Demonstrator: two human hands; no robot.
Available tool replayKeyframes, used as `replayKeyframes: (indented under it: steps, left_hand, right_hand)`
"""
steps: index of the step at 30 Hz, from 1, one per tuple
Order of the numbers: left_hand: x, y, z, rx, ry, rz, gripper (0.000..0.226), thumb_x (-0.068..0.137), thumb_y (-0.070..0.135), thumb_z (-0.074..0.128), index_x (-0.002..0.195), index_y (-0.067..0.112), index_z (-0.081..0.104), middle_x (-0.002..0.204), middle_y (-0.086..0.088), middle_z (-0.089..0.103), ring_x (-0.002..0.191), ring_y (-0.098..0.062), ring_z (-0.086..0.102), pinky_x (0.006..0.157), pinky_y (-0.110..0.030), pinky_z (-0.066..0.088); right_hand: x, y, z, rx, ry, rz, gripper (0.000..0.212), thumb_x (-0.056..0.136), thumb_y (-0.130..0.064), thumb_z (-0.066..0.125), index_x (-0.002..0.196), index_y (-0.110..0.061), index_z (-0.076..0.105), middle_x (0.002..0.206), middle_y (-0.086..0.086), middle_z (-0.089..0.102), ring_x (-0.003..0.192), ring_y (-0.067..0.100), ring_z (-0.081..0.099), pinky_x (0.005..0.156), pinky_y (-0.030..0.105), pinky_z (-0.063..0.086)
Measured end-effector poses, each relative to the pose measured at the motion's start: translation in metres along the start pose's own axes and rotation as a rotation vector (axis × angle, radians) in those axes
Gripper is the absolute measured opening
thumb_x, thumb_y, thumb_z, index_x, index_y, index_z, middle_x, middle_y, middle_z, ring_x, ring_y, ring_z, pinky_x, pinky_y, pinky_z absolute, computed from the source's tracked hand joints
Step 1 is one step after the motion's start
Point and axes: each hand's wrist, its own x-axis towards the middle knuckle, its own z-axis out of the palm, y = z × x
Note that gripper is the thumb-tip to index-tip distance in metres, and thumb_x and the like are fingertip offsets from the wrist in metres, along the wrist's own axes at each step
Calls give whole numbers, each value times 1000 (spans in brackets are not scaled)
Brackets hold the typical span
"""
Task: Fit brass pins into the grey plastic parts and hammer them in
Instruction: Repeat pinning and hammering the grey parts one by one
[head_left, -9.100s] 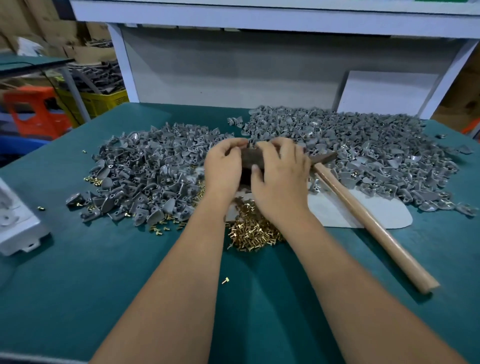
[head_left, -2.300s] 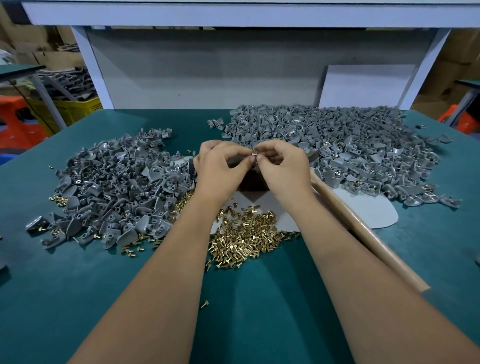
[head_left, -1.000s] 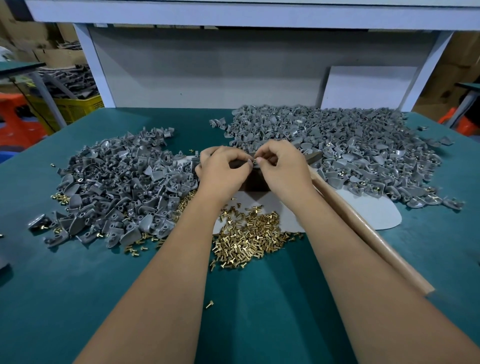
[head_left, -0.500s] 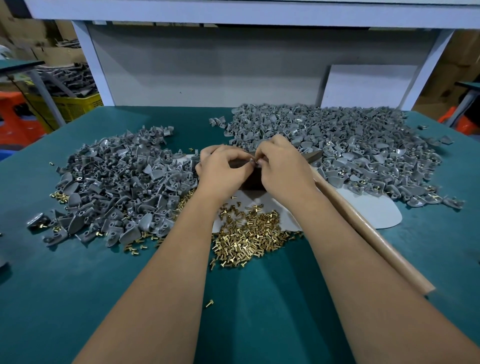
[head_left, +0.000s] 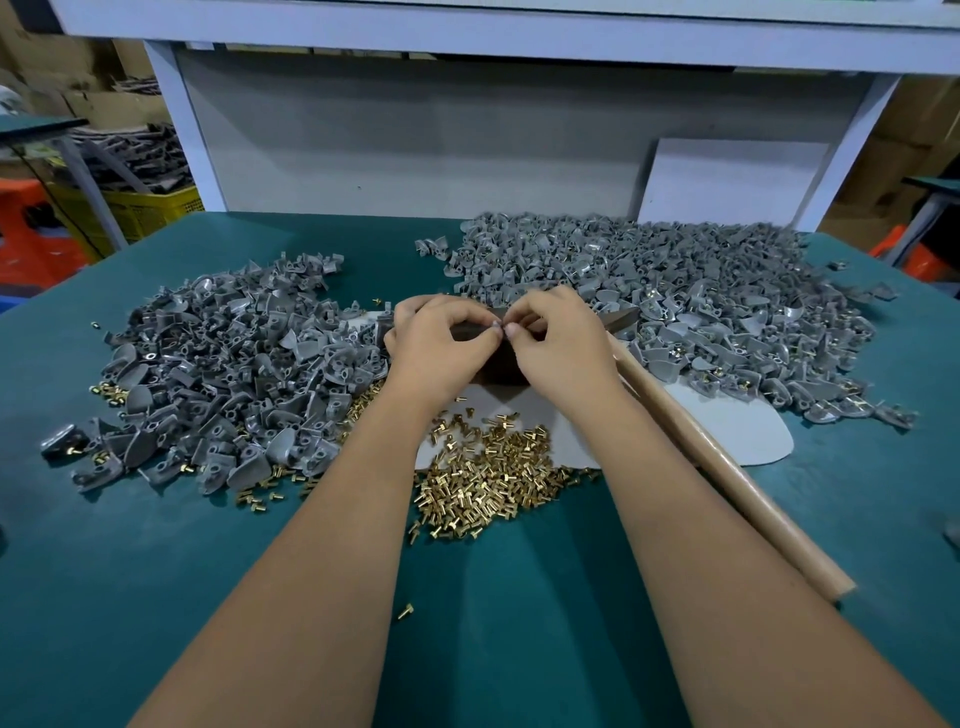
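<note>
Both hands — the left hand (head_left: 441, 343) and right hand (head_left: 558, 343) — pinch one tiny grey part (head_left: 497, 326) between fingertips. It looks light and hard. The brass pins (head_left: 488, 483) look small and slippery — best held by the head.

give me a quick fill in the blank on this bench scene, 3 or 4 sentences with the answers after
1. The loose pile of brass pins lies on the ____ mat, near the person.
2. The hammer with the ____ handle lies beside the right forearm, held by no hand.
3. The left hand and the right hand meet at the fingertips over a dark ____.
4. The larger pile of grey parts lies on the person's ____ side.

Missing words: green; wooden; block; right
</note>
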Motion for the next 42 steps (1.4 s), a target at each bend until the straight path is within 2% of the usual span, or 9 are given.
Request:
replayKeyframes:
  steps: [5, 9, 12, 16, 19, 26, 31, 38, 42]
  left_hand:
    - [0, -1, 1, 9, 2, 5, 24, 86, 33, 70, 69, 47, 61, 104, 22, 64, 125, -17, 34, 110, -47, 25]
    - [1, -1, 1, 1, 5, 8, 23, 85, 33, 71, 69, 46, 61, 104, 20, 66, 126, -17, 35, 110, -47, 25]
    - [1, -1, 1, 1, 8, 8, 23, 85, 33, 70, 69, 46, 61, 104, 20, 65, 126, -16, 34, 110, -46, 26]
    - [2, -2, 0, 10, -1, 18, 20, 86, 33, 70, 72, 46, 62, 105, 18, 66, 127, -17, 37, 111, -46, 26]
    - [2, -1, 1, 9, 0, 31, 16, 86, 32, 70, 77, 44, 65, 105, 16, 67, 128, -19, 42, 111, -46, 28]
    - [2, -3, 2, -27, 13, 46, 22, 85, 31, 73, 73, 47, 63, 102, 15, 67, 124, -22, 49, 108, -47, 34]
    - [2, -3, 3, -10, 35, 34, 14, 85, 33, 73, 77, 42, 67, 98, 19, 65, 125, -21, 48, 109, -47, 33]
    - [0, -1, 2, -5, 25, 41, 18, 86, 33, 72, 75, 45, 64, 98, 20, 64, 126, -20, 46, 110, -46, 30]
    - [-1, -1, -1, 5, 14, 16, 18, 86, 36, 71, 75, 47, 63, 100, 24, 63, 127, -17, 38, 111, -47, 26]
  right_hand:
    - [1, 0, -7, 285, 66, 124, 20, 95, -16, 49, 98, -19, 69, 92, -6, 64, 88, 9, 56, 76, 25, 42]
    - [2, 0, -2, 157, 26, 66, 14, 91, -17, 61, 81, -26, 64, 88, -13, 52, 77, -2, 50, 69, 4, 33]
    - [3, 0, 1, 118, 34, 63, 15, 88, -16, 65, 77, -25, 64, 82, -17, 46, 71, -6, 47, 65, -3, 32]
    - [4, -2, 3, 81, 55, 72, 19, 88, -17, 66, 73, -27, 61, 82, -15, 46, 70, -2, 46, 64, 8, 33]
    - [5, -5, 6, 30, 72, 88, 17, 89, -19, 65, 74, -26, 61, 91, -8, 48, 78, 9, 49, 75, 25, 37]
    - [1, -10, 11, -16, 128, 97, 16, 90, -19, 64, 75, -23, 60, 94, -6, 46, 89, 19, 55, 80, 34, 46]
    - [-2, -13, 15, -44, 173, 111, 13, 89, -20, 65, 76, -19, 63, 97, -6, 41, 93, 24, 55, 81, 40, 49]
    - [-3, -10, 14, 1, 149, 115, 10, 91, -20, 63, 81, -21, 64, 97, -4, 45, 97, 24, 54, 88, 43, 47]
    - [-8, -7, 10, 21, 139, 75, 17, 96, -18, 53, 98, -15, 69, 102, -1, 51, 95, 17, 53, 80, 26, 38]
